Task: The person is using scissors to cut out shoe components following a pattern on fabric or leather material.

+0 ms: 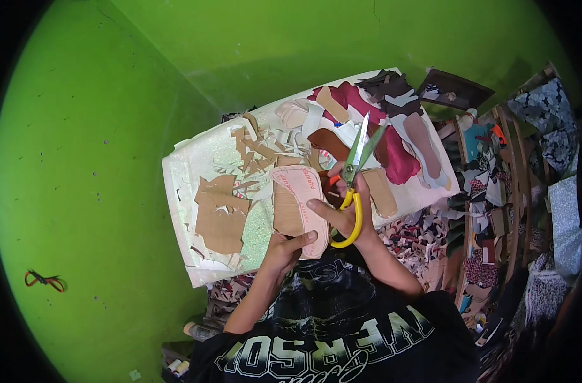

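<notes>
My left hand (287,251) pinches the lower end of a pale pink, sole-shaped insole piece (311,223) with red print, thumb on top. Brown cardboard (287,214) lies against the underside of that piece and shows along its left side. In my right hand (349,214) is a pair of scissors (349,171) with a yellow handle loop; some orange shows at the other loop, partly hidden by the fingers. The scissor blades point up and away from me, spread apart, clear of the cardboard. My right thumb rests on the insole piece's right edge.
A white board (182,185) carries cut cardboard scraps (220,217), with maroon (396,153), brown and grey sole-shaped pieces farther right. Fabric scraps (412,246) cover the area below its right side. A wooden rack (511,191) stands at right; green walls (99,159) rise left and behind.
</notes>
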Tool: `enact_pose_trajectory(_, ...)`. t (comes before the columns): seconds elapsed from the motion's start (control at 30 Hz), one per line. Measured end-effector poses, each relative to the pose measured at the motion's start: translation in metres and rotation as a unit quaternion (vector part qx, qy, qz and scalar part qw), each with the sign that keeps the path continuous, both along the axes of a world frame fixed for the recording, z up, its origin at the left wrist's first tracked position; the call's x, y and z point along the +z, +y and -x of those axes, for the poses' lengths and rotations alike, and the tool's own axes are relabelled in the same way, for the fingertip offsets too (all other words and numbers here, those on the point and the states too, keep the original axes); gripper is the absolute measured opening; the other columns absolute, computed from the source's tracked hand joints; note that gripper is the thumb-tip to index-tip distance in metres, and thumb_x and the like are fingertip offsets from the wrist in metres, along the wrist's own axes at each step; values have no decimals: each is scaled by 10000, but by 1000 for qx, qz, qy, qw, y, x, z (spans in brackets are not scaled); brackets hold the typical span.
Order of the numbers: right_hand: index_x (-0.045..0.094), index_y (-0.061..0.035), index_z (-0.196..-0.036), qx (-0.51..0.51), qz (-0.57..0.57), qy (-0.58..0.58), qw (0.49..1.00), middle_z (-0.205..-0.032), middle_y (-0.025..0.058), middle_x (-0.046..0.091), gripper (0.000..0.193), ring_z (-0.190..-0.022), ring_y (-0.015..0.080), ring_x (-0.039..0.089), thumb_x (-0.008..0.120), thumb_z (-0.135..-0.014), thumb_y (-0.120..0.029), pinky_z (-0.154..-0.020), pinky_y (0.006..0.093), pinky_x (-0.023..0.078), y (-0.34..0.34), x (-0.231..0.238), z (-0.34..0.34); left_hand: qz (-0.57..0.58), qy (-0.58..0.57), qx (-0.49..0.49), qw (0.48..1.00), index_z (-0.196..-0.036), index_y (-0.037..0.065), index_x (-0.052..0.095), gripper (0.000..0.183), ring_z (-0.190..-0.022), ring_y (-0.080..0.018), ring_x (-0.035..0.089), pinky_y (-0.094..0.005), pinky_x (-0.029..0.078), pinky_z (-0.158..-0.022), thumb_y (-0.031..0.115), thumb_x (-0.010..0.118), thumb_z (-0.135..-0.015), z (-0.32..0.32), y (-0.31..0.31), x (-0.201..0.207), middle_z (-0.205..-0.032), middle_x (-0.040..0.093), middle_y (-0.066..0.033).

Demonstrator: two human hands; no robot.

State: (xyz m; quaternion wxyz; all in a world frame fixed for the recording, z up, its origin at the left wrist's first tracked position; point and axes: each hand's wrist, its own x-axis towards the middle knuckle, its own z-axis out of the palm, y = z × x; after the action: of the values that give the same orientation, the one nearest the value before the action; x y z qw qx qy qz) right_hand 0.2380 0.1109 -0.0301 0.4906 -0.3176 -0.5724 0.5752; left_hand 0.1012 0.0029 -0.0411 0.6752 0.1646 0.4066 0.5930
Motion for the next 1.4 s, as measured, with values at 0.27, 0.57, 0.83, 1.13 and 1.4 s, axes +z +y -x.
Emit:
enact_pose_trajectory(0.27,504,-34,-1044,-43,28,29,998,-794,7,552,400,-698,54,509,779,-754,-27,-640,208,411,-7,30,13,-79,4,-14,997,-1374,-3,458,767,-1177,-234,584,-368,464,-989,208,843,-745,23,-2,-25,-1285,588,-122)
enact_pose_trajectory(0.57,517,-32,-1079,46,14,-70,996,-815,11,580,445,-730,53,540,803,-742,12,-666,214,441,-27,25,7,-30,159,14,987,-1039,-1,695,261,-829,-137,679,-280,533,-791,109,791,-822,46,33,-6,-947,730,-70)
enact_pose_trajectory(0.83,520,-11,-1183,183,118,71,973,-1002,43,605,548,-881,90,601,816,-724,24,-757,239,513,-17,10,-9,-103,-34,-27,994,-1021,-3,691,279,-829,-168,694,-310,551,-784,71,815,-783,52,27,-17,-949,727,-88)
enact_pose_trajectory(1.13,523,-19,-1193,85,-49,-59,993,-1001,54,593,514,-922,115,568,712,-726,81,-866,264,458,-24,6,-5,-57,45,-23,997,-1045,-19,691,292,-825,-155,695,-311,561,-769,104,806,-807,44,28,3,-951,727,-100)
enact_pose_trajectory(1.4,589,-13,-1143,18,-121,-88,989,-926,103,636,477,-848,191,645,754,-698,35,-856,328,512,-24,-2,-7,-11,74,-6,997,-1099,-30,675,310,-926,-146,673,-300,535,-845,121,776,-847,34,27,-4,-1028,718,-99)
